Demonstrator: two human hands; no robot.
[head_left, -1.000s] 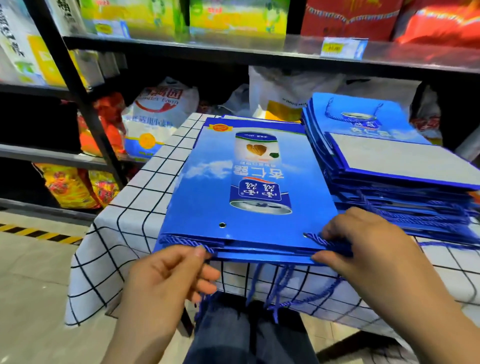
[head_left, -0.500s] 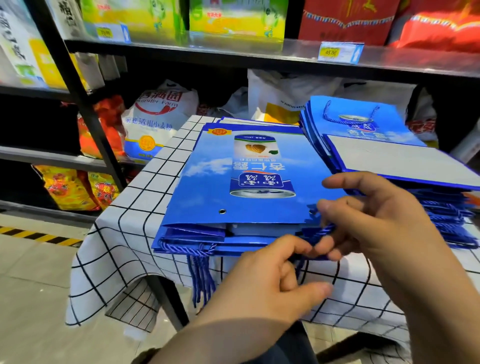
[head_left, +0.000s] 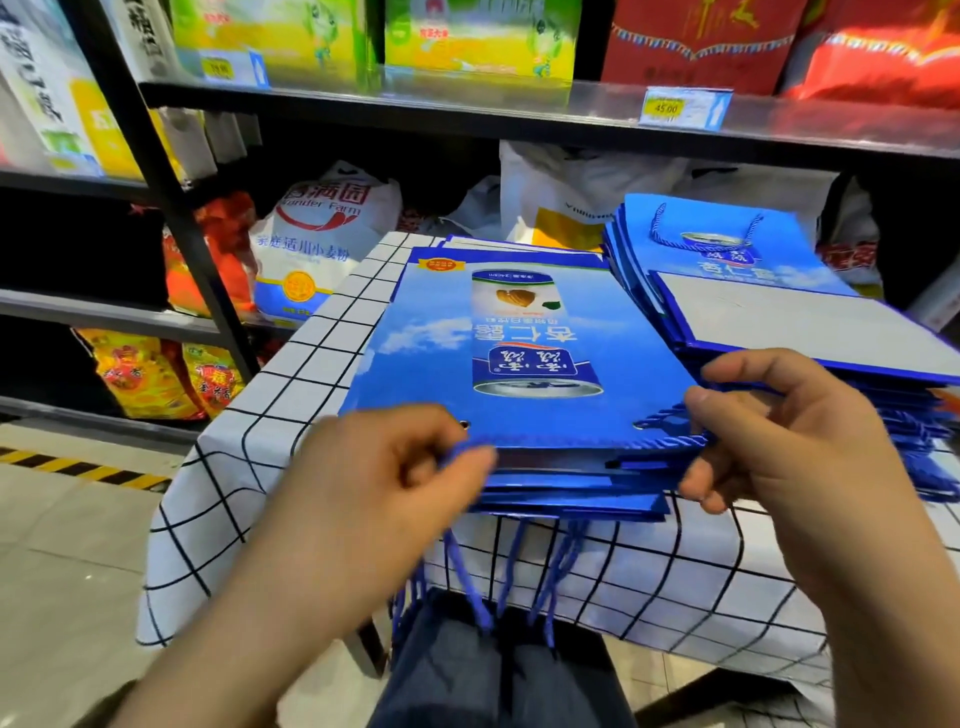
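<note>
A stack of flat blue paper gift bags (head_left: 519, 343) lies on a table with a white black-grid cloth (head_left: 249, 431), printed with a drink can. My left hand (head_left: 384, 483) is at the stack's near left corner, its fingers curled and pinching a blue rope handle (head_left: 457, 452) beside the left eyelet. My right hand (head_left: 779, 441) grips the near right corner of the top bag, thumb on top by the right eyelet, fingers under the edge. More blue cords (head_left: 519, 561) hang over the table's front edge.
A second, taller stack of the same blue bags (head_left: 737, 291) sits to the right, touching my right hand's side. Black shelves (head_left: 467, 109) with sacks and boxed goods stand behind. Tiled floor with a yellow-black stripe (head_left: 78, 467) is at left. My dark trousers (head_left: 483, 675) are below.
My left hand moved from the stack's near right, beside the right hand, over to the left eyelet with the cord. My right hand closed onto the top bag's right corner.
</note>
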